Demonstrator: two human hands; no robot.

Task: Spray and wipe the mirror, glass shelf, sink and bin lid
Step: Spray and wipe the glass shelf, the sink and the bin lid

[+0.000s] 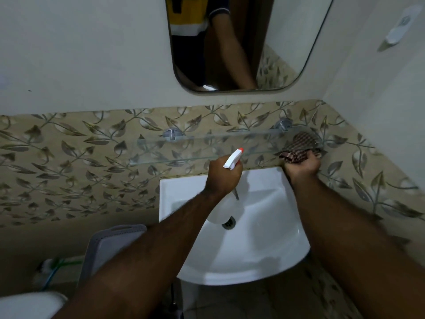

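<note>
My left hand (222, 176) is closed around a white spray bottle (233, 158) with an orange nozzle tip, held above the white sink (264, 245), nozzle pointing towards the glass shelf (179, 147). My right hand (301, 165) grips a brown checked cloth (299, 146) pressed on the right end of the shelf. The mirror (285, 42) hangs on the wall above and reflects my arm. The grey bin lid (108, 247) is at the lower left, partly hidden by my left forearm.
A leaf-patterned tile band (69, 162) runs behind the shelf. The tap (236, 194) is mostly hidden under my left hand. A white wall fitting (400, 26) sits at the upper right. A white toilet edge (27, 305) shows at the bottom left.
</note>
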